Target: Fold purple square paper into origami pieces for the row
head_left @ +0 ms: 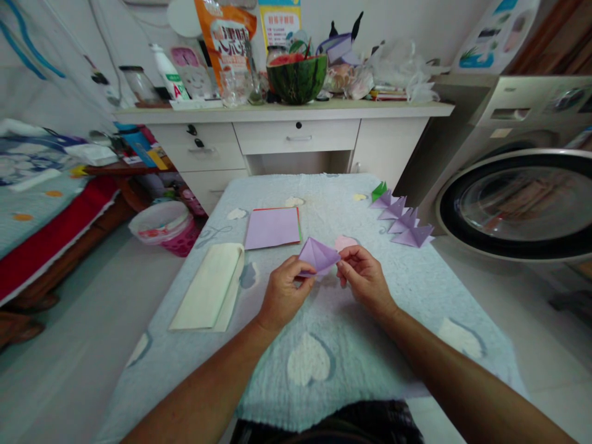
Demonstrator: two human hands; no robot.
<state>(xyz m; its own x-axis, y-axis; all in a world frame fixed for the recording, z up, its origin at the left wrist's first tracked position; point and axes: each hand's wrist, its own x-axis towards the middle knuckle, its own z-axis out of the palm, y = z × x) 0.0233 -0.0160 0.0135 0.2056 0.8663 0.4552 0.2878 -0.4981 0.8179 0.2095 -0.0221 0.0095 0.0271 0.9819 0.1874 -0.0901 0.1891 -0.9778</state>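
A partly folded piece of purple origami paper point(316, 255) is held up just above the table, with creases fanning from its top point. My left hand point(287, 285) pinches its left lower edge between thumb and fingers. At its right corner, the thumb and forefinger of my right hand point(363, 277) are closed on the paper. Beyond my left hand lies a stack of square paper point(272, 228), purple on top, with red and green edges showing. Along the table's right side stands a row of folded purple paper pieces point(413, 234) with a green one point(378, 191) at the far end.
A folded cream sheet point(208, 287) lies on the left of the cloth-covered table point(309, 364). Behind stands a white cabinet point(296, 132) with a watermelon-patterned bowl point(296, 79) on it. A washing machine point(531, 117) is at the right, a pink bin point(173, 231) at the left.
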